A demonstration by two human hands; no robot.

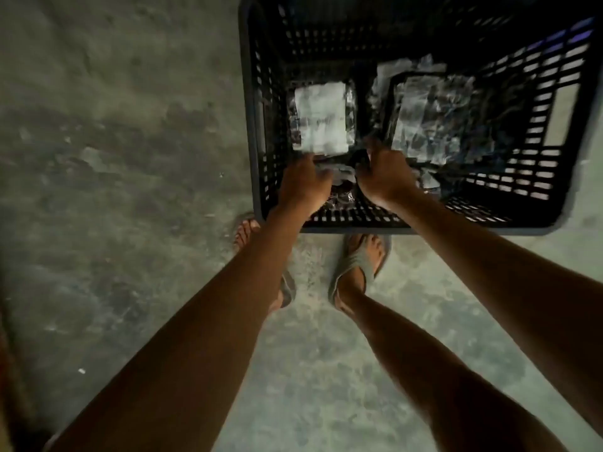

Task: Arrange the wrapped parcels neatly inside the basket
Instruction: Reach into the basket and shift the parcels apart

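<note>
A black slotted plastic basket (pixel 257 102) stands on the floor at the upper right. Inside on the left lies a parcel (pixel 321 119) wrapped in clear film with a white face. A larger wrapped parcel (pixel 434 119) lies to its right. Both my hands reach over the near rim. My left hand (pixel 305 184) and my right hand (pixel 383 177) close on the two sides of a small dark wrapped parcel (pixel 342 187) near the front wall. The picture is dim and blurred, so the fingers' hold is partly hidden.
The floor (pixel 114 158) is rough stained concrete, stretching wide to the left. My feet in grey sandals (pixel 362 269) stand just in front of the basket's near edge.
</note>
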